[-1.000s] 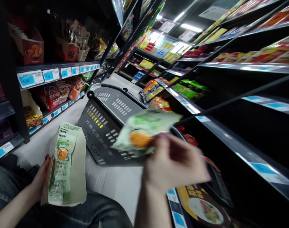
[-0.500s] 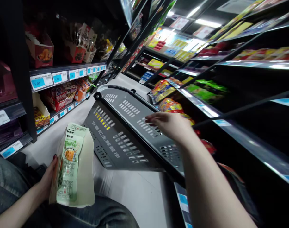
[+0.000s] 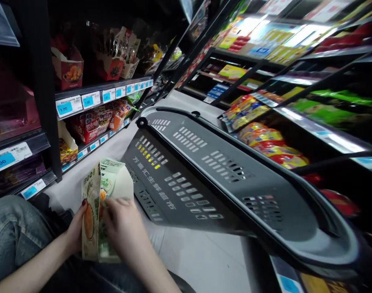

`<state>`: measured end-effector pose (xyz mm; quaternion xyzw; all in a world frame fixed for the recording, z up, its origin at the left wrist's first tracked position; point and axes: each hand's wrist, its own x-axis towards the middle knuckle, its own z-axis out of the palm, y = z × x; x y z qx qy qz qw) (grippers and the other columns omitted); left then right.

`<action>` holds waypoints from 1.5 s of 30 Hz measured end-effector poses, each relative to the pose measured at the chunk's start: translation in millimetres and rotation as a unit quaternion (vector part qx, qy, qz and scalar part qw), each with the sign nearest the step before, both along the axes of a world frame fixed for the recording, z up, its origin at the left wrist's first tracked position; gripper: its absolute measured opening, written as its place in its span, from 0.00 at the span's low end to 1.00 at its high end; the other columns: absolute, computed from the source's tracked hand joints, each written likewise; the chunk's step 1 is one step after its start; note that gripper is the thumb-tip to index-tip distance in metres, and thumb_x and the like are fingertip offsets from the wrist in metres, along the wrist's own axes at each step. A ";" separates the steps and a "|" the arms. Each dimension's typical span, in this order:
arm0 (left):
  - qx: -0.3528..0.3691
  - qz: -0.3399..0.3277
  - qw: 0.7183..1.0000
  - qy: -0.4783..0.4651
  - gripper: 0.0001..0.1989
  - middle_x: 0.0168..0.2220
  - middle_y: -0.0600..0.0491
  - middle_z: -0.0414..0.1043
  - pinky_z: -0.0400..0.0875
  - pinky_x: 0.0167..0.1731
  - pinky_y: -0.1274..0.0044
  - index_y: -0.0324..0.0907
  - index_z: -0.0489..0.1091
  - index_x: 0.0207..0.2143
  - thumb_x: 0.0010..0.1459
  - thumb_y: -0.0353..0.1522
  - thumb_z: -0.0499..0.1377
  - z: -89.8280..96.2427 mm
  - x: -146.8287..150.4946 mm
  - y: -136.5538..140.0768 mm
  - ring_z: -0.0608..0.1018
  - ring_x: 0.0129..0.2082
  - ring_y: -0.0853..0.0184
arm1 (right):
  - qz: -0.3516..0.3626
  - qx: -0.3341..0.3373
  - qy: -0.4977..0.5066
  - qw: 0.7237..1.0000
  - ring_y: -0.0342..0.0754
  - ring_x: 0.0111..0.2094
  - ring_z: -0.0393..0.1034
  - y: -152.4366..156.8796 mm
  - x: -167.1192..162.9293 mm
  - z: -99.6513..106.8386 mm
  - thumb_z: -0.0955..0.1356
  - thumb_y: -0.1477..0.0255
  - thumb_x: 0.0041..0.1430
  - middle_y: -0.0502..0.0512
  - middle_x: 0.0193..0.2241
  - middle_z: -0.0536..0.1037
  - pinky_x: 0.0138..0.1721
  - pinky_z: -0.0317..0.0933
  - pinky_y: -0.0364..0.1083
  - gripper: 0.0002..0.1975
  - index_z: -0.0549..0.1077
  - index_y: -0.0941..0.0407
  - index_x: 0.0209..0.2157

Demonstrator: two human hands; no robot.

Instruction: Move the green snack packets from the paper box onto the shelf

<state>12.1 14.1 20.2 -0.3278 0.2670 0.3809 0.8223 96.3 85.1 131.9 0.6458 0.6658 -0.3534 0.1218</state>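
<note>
Hands meet low at the left over the lap: the left hand [image 3: 74, 228] has a closed grip on the edge of a pale box [image 3: 120, 189], and the right hand [image 3: 121, 226] has its fingers curled onto a green packet [image 3: 104, 191] standing in that box. Just right of them sits a grey basket [image 3: 204, 183] on the white floor [image 3: 198, 260]. Shelves [image 3: 91, 91] of snacks with blue price tags [image 3: 64, 107] line both sides of the aisle.

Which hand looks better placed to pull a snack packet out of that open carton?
Probably the right hand: its fingers already lie on the green packets in the carton. The left hand grips the carton from behind, steadying it.
</note>
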 end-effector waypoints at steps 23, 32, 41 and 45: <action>0.043 -0.031 0.995 -0.084 0.27 0.41 0.45 0.81 0.65 0.54 0.66 0.36 0.77 0.43 0.59 0.49 0.52 -3.3 -3.4 -8.3 0.81 0.41 0.57 | -0.348 0.030 0.384 0.854 0.32 0.24 0.57 18.8 56.7 18.7 0.72 0.55 0.45 0.48 0.23 0.65 0.25 0.55 0.33 0.24 0.64 0.59 0.31; 0.010 -0.047 0.995 -0.089 0.24 0.37 0.49 0.82 0.58 0.61 0.65 0.39 0.80 0.36 0.58 0.48 0.54 -8.8 -4.0 -11.5 0.82 0.38 0.59 | -0.471 -0.095 0.613 0.627 0.33 0.15 0.31 14.3 48.2 19.9 0.63 0.62 0.54 0.43 0.15 0.35 0.18 0.41 0.35 0.25 0.40 0.59 0.24; 0.017 -0.043 0.996 -0.076 0.19 0.37 0.54 0.82 0.73 0.44 0.76 0.42 0.80 0.36 0.56 0.46 0.58 -8.9 -5.2 -13.4 0.82 0.37 0.65 | -0.435 -0.074 0.589 0.677 0.32 0.14 0.34 14.2 49.3 20.1 0.64 0.58 0.52 0.41 0.14 0.39 0.18 0.41 0.36 0.27 0.40 0.58 0.25; -0.001 -0.082 0.995 -0.051 0.24 0.37 0.48 0.82 0.72 0.49 0.67 0.39 0.79 0.38 0.58 0.49 0.54 -6.6 -5.2 -11.0 0.82 0.39 0.58 | -0.396 0.025 0.477 0.784 0.31 0.21 0.52 13.9 54.5 21.3 0.68 0.55 0.50 0.44 0.20 0.59 0.23 0.50 0.34 0.23 0.54 0.58 0.30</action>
